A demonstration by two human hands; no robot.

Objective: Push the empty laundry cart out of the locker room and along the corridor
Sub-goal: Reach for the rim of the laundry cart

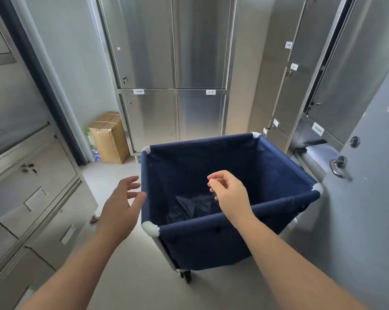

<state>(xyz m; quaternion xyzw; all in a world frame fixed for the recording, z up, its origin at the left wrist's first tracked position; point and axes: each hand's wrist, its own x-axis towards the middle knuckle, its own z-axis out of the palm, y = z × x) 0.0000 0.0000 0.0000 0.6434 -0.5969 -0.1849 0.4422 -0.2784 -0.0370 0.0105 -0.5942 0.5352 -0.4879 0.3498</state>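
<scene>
The navy-blue fabric laundry cart (211, 245) with white corner joints stands on the floor among steel lockers (173, 63). The left hand (119, 204), fingers spread, hovers beside its left rail; the right hand (229, 193), fingers loosely curled, hangs above its near rail, touching nothing.

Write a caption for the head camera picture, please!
Two bare hands, left and right, reach toward a blue laundry cart.

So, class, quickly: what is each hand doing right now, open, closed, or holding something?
Left hand: open, fingers spread, holding nothing, beside the laundry cart.
Right hand: loosely curled above the cart's near rail, holding nothing.
</scene>
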